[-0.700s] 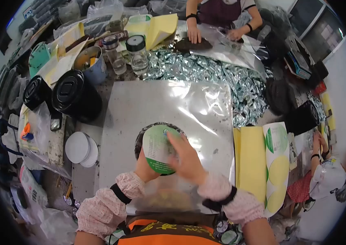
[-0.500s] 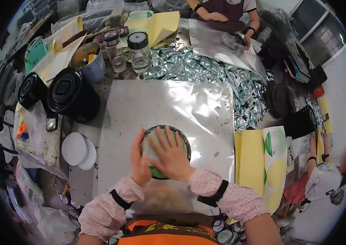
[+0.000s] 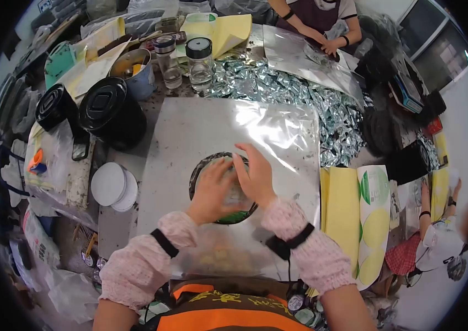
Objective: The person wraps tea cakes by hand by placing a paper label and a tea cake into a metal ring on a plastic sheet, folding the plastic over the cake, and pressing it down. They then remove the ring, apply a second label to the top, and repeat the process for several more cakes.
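A round, flat disc (image 3: 234, 217) with a dark, shiny rim and a green-and-white label lies on the metal sheet (image 3: 190, 124) before me. My left hand (image 3: 210, 190) rests over its left and middle part, fingers extended and somewhat blurred. On the right side of the disc, my right hand (image 3: 255, 175) stands on edge with its fingers straight and thumb apart. Neither hand grips anything. Between them they hide most of the label.
Crumpled silver foil (image 3: 278, 85) lies beyond the sheet. To the left are a large black canister (image 3: 112, 113), glass jars (image 3: 199, 66) and white discs (image 3: 110, 185). Yellow paper (image 3: 341, 215) lies to the right. Opposite, a co-worker's hands (image 3: 330, 45) touch a clear-wrapped item; another person (image 3: 438, 243) is at right.
My left hand has moved from the disc's left edge onto its top. My right hand has shifted from the top to the right edge. The co-worker's hands have come together.
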`<state>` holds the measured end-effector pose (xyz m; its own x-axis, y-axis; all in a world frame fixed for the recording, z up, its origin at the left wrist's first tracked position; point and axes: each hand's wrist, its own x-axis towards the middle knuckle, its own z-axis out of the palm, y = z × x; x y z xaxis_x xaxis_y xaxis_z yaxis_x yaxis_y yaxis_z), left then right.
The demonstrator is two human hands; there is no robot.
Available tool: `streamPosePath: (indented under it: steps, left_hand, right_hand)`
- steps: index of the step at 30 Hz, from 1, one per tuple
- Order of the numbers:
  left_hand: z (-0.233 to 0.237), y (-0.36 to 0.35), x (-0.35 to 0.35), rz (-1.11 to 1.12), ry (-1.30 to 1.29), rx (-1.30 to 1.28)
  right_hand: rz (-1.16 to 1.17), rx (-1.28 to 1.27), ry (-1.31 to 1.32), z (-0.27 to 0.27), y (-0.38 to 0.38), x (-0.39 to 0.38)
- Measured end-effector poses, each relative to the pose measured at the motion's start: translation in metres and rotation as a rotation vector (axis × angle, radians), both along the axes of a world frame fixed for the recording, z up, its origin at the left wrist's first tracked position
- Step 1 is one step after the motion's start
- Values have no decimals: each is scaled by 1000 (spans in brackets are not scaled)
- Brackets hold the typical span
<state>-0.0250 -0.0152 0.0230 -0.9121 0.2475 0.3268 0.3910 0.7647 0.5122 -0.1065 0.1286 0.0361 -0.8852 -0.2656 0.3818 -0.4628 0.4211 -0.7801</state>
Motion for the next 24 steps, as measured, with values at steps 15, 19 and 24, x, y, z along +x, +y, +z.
streamPosePath:
  steps: [15, 19, 24]
  left_hand:
    - [26, -20, 66, 517, -107, 628]
    - [-28, -33, 46, 546, -382, 1076]
    - [-3, -167, 132, 649, -345, 859]
  right_hand:
    - [-156, -242, -289, -10, 98, 72]
    - [-145, -285, -431, -13, 89, 99]
    - [-96, -271, -477, -36, 102, 100]
